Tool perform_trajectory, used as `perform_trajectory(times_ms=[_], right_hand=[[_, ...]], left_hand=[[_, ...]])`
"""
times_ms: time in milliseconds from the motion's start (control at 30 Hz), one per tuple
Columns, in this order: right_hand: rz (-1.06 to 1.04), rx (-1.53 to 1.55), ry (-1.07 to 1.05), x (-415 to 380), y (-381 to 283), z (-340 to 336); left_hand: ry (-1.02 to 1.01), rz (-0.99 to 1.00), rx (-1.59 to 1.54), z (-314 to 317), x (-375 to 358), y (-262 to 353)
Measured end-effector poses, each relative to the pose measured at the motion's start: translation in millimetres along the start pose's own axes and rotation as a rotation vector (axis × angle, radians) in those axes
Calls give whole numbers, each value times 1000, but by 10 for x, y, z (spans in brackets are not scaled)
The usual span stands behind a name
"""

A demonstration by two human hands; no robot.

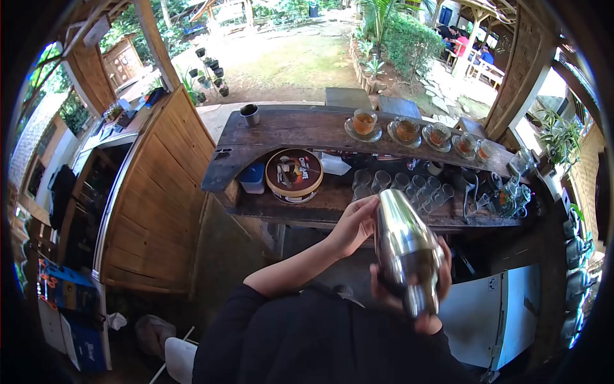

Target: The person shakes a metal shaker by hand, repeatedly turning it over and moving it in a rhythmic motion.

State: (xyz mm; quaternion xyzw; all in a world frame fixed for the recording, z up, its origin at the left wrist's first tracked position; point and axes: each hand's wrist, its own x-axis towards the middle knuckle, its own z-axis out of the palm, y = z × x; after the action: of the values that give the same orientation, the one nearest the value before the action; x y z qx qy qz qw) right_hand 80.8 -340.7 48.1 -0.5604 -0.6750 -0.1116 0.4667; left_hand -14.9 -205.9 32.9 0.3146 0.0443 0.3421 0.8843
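A shiny metal cocktail shaker is held tilted in front of my body, its wide base up and its narrower capped end toward me. My right hand wraps round the lower, capped part, with fingers showing on both sides. My left hand touches the left side of the shaker near its wide end, fingers bent and pressed together. Beyond it, several empty glasses stand on the lower counter shelf. Glass cups of amber drink rest on saucers along the raised wooden bar.
A round brown tin and a blue container stand left on the shelf. A metal cup is on the bar. Glass jugs stand right. A wooden cabinet is left, a white fridge low right. People sit far off.
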Motion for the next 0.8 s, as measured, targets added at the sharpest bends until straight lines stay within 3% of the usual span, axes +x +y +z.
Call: perform_trajectory(times_ms=[33, 100, 167, 233, 267, 300, 333, 400, 433, 500, 567, 633, 667, 700, 800], right_hand=[[-10, -109, -348, -9, -46, -197], [-82, 50, 324, 56, -6, 169], [-337, -247, 418, 134, 348, 483], [-194, -97, 372, 301, 285, 337], [-264, -61, 475, 318, 244, 258], [-160, -55, 325, 184, 111, 76], [-158, -59, 323, 172, -22, -132], [-128, -193, -95, 162, -227, -449], [-46, 82, 380, -80, -1, -153], [-413, -165, 362, 123, 493, 92], [-278, -83, 370, 196, 531, 42], [-412, -172, 501, 231, 390, -257], [-71, 67, 150, -60, 313, -668], [-80, 70, 150, -15, 384, -686], [-215, 49, 424, 98, 619, -550]], left_hand=[[4, -6, -1, -6, -3, 4], [130, 75, -9, -4, 36, 0], [227, -144, -89, -612, 332, -251], [256, -209, -157, -524, 269, -344], [240, -220, -121, -388, 191, -359], [125, -172, -88, -196, 94, -264], [66, -142, -41, 3, 24, -164], [-1, -62, 21, 180, -43, -151], [2, -67, 22, 105, 40, -214], [137, -154, 36, -287, 320, -478], [122, -140, -81, -293, 398, -638], [82, -114, 111, 126, 299, -513], [-44, -77, 83, 186, 284, -526], [-105, -48, 73, 427, 235, -434], [14, 3, 59, 425, 482, -586]])
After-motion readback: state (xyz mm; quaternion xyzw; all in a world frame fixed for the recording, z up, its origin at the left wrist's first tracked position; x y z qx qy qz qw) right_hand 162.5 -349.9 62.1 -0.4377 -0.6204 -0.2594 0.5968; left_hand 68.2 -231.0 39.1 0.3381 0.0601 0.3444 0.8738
